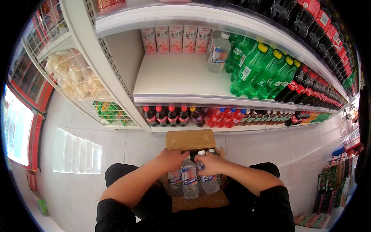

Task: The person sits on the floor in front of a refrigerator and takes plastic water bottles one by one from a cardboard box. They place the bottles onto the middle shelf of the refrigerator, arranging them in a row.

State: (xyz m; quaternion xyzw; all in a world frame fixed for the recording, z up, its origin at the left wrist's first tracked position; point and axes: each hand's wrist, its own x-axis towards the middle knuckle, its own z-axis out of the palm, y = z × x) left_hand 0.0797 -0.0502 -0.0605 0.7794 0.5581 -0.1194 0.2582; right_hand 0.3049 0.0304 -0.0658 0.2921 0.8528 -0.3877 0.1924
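An open cardboard box (189, 139) stands on the floor between my knees, its flaps folded out. Several clear plastic bottles with white caps and blue-and-white labels are in it. My left hand (173, 158) is at the top of one clear bottle (190, 181) near the box's middle; its fingertips are by the cap, and whether they grip it cannot be told. My right hand (211, 163) is closed around the neck of another clear bottle (210, 184) at the box's right side. A similar bottle (217, 56) stands on the shelf ahead, left of green bottles.
The white shelf board (174, 78) bears pink-and-white cartons (162, 40), green soda bottles (252, 69) and cola bottles. Red-capped bottles (172, 116) line the bottom shelf. A wire rack (78, 75) with bagged goods stands left; stacked goods (333, 179) lie at right.
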